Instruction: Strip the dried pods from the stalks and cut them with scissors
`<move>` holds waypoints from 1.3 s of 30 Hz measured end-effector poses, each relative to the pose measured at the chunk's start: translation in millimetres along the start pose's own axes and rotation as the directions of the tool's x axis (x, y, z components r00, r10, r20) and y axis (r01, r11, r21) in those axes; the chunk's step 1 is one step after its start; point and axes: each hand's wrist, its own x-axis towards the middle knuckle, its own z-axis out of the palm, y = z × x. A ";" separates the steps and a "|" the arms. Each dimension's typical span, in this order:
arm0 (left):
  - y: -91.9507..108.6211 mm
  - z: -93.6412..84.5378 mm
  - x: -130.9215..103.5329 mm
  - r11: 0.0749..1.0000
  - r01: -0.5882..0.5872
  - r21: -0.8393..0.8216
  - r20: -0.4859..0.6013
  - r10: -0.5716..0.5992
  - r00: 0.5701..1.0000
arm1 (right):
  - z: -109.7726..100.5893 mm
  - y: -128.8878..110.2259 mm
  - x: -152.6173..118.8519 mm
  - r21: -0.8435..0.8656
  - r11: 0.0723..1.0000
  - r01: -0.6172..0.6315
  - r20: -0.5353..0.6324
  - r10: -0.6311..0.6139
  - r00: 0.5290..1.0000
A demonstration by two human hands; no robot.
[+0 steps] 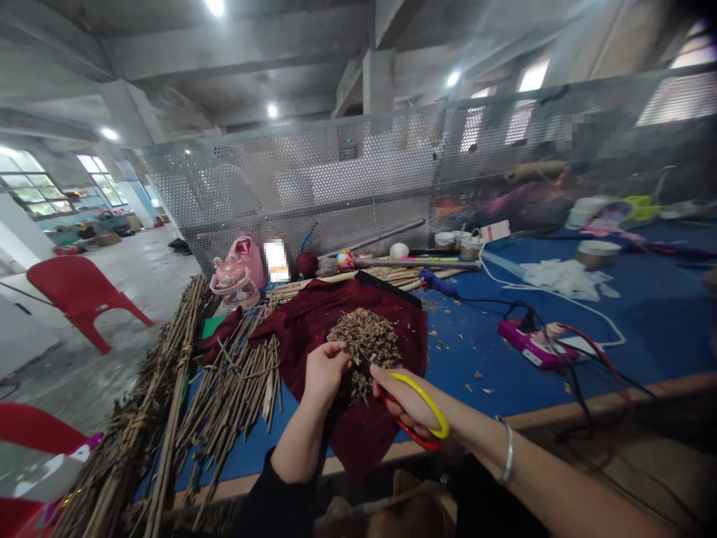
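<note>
Risk noted: the left hand (323, 371) pinches a short stem piece right at the blades of the scissors (411, 407), so a closing cut could nick the fingertips; I judge this the main hazard, caused by how near the grip sits to the cutting point. Second risk: cut bits could scatter off the dark red cloth (358, 359) onto the blue counter (644, 314), where chips already lie near the pink power strip (535, 344) and its cables. The left grip is clenched on the stem piece; the right hand (406, 400) is closed through the yellow and red scissor handles. The heap of chopped stem pieces (367, 340) sits on the cloth just beyond both hands: dry, brown, short and irregular, loosely mounded. Long uncut stalks (235, 381) lie bundled to the left, some overhanging the counter edge
</note>
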 end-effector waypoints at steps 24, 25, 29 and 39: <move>3.2 3.4 -11.3 0.880 -0.332 0.341 0.005 0.351 0.936 | -13.8 5.2 -13.6 0.110 0.985 -0.132 0.217 0.106 0.970; 4.0 3.5 -13.2 0.867 -0.350 0.356 0.014 0.370 0.929 | -13.8 4.1 -11.1 0.107 0.985 -0.137 0.213 0.112 0.971; 6.2 2.4 -18.1 0.800 -0.434 0.414 0.035 0.462 0.886 | -14.1 -1.7 -7.3 0.063 0.987 -0.150 0.194 0.136 0.972; 1.4 -0.9 -16.1 0.702 -0.501 0.507 0.083 0.538 0.839 | -7.1 -2.8 -1.3 0.079 0.993 -0.083 0.123 0.073 0.990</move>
